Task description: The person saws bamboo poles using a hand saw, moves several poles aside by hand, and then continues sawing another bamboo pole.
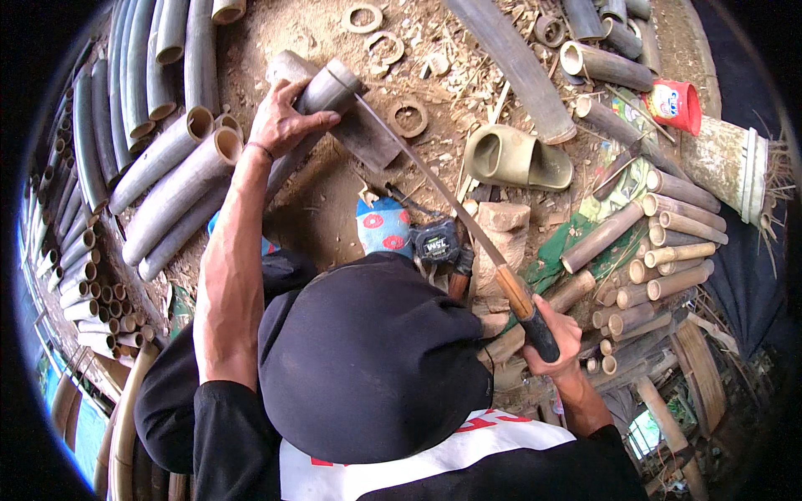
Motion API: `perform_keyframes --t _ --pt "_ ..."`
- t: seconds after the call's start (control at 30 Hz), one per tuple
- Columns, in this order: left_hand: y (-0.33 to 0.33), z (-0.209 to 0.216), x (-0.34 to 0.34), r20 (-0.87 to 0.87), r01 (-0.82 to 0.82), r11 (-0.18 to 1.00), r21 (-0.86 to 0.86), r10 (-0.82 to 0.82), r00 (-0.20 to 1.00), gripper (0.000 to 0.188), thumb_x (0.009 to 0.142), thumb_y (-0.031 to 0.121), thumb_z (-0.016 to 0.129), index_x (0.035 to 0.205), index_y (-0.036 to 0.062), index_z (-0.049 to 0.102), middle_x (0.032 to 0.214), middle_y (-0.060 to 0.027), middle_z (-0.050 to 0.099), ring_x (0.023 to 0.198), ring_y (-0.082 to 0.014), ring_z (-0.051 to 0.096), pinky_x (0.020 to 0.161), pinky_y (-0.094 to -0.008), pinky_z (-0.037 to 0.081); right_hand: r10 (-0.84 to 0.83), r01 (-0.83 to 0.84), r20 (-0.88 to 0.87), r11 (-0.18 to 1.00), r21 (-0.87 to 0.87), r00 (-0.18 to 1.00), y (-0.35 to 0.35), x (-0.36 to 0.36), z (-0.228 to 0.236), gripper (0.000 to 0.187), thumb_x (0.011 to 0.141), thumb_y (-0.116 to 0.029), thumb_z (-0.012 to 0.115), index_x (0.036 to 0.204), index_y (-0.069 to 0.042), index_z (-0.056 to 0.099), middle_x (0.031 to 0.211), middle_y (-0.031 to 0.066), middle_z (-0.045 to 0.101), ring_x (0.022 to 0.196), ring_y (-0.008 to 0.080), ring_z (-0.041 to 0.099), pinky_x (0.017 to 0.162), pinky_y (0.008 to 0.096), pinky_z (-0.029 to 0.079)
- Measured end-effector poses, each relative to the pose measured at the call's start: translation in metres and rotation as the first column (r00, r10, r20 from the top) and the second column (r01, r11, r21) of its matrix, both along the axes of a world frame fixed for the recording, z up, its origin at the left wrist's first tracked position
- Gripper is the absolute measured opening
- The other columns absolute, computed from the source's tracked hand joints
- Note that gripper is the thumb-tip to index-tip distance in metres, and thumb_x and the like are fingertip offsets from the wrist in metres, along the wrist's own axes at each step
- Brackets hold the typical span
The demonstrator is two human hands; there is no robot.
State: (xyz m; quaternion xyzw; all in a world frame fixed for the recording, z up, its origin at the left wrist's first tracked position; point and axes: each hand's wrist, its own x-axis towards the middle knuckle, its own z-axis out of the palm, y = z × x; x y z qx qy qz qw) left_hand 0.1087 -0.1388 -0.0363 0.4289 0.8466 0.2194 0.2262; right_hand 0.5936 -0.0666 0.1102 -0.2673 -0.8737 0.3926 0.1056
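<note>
Dirt floor (284, 33) (bamboo (184, 190) edging it): left grip (286, 118) clasps tube (327, 92), right grip (563, 338) blade handle (525, 307).

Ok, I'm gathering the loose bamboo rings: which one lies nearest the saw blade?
The ring just right of the saw blade, lowest of the rings in the picture; the other rings lie farther up.

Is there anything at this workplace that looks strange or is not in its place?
Yes: a single olive sandal lies among scattered wood chips, ahead and right of the blue sock. It looks odd because no matching second one is visible.
</note>
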Motion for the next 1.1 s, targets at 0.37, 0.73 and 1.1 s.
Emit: perform_keyframes --t 0.37,0.73,1.1 --pt "-0.002 0.005 0.000 0.165 -0.019 1.000 -0.014 0.021 0.986 0.081 0.070 0.057 0.079 0.130 0.0066 0.057 0.130 -0.0210 0.052 0.121 -0.0323 0.053 0.103 -0.0410 0.044 0.025 -0.023 -0.039 0.999 0.033 0.999 -0.007 0.012 -0.003 0.063 0.056 -0.005 0.057 0.114 0.016 0.059 0.070 0.0177 0.065 0.059 0.0311 0.066 0.065 0.0365 0.054" --pt "-0.002 -0.004 0.034 -0.232 -0.085 0.980 -0.178 0.042 0.972 0.082 0.064 0.047 0.080 0.132 0.0116 0.049 0.126 -0.0164 0.050 0.116 -0.0370 0.052 0.098 -0.0445 0.046 0.021 -0.028 0.080 0.997 0.077 0.997 -0.018 0.022 0.038 0.055 0.060 -0.004 0.060 0.110 0.018 0.059 0.072 0.0227 0.065 0.062 0.0323 0.069 0.062 0.0394 0.056" --pt "0.001 -0.007 0.036 -0.237 -0.114 0.990 -0.080 0.092 0.967 0.086 0.058 0.044 0.087 0.128 0.0079 0.052 0.126 -0.0188 0.049 0.116 -0.0361 0.050 0.097 -0.0451 0.046 -0.045 0.045 -0.090 0.999 -0.004 0.995 -0.009 -0.077 0.016 0.056 0.069 -0.001 0.060 0.122 0.015 0.056 0.080 0.0200 0.067 0.066 0.0292 0.069 0.065 0.0341 0.054"
